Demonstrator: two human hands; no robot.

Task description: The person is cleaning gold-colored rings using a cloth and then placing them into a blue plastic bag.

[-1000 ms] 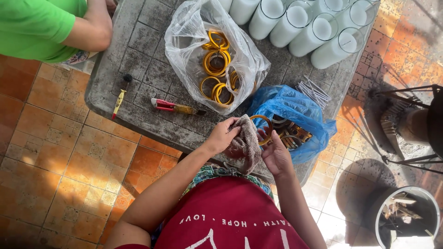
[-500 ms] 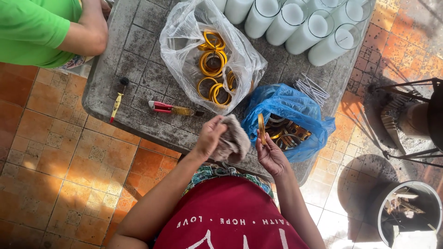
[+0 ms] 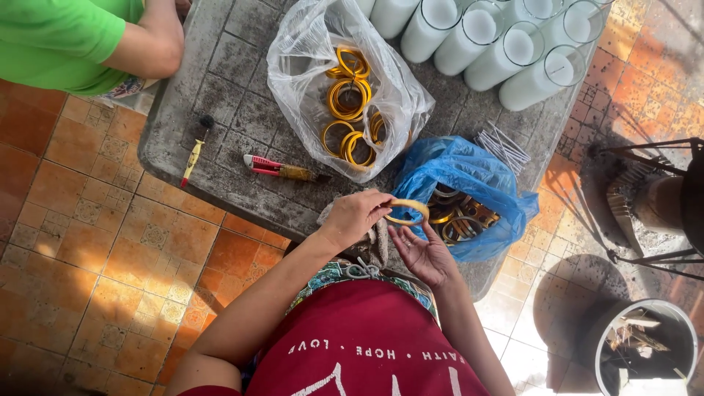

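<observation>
1. A yellow plastic ring [image 3: 408, 211] sits at the near edge of the grey stone table [image 3: 220, 95], held up just in front of the person in the red shirt.
2. The left hand [image 3: 357, 217] has its fingers curled round the ring's left rim, pinching it between thumb and fingertips.
3. The right hand [image 3: 424, 254] lies palm up and spread wide beneath the ring; its fingertips may brush the ring's underside, though from here I cannot say whether they touch.
4. A grey cloth [image 3: 375, 242] hangs below the left hand, between the two wrists.
5. Just beside the ring, to its right, a blue plastic bag [image 3: 469, 172] gapes open with duller metal-looking rings [image 3: 462, 216] inside.
6. Farther back on the table a clear plastic bag [image 3: 308, 66] holds more bright yellow rings [image 3: 348, 99].
7. A red-handled utility knife [image 3: 282, 169] lies flat to the left of the clear bag's base, and a small yellow-handled brush [image 3: 195, 150] lies well apart from it, nearer the table's left edge.
8. White candles in glass tumblers [image 3: 480, 40] stand in a cluster at the far side, with a bundle of thin white wicks [image 3: 502, 147] beside the blue bag.
9. Another person in a green shirt [image 3: 66, 33] leans an arm at the table's far left corner.
</observation>
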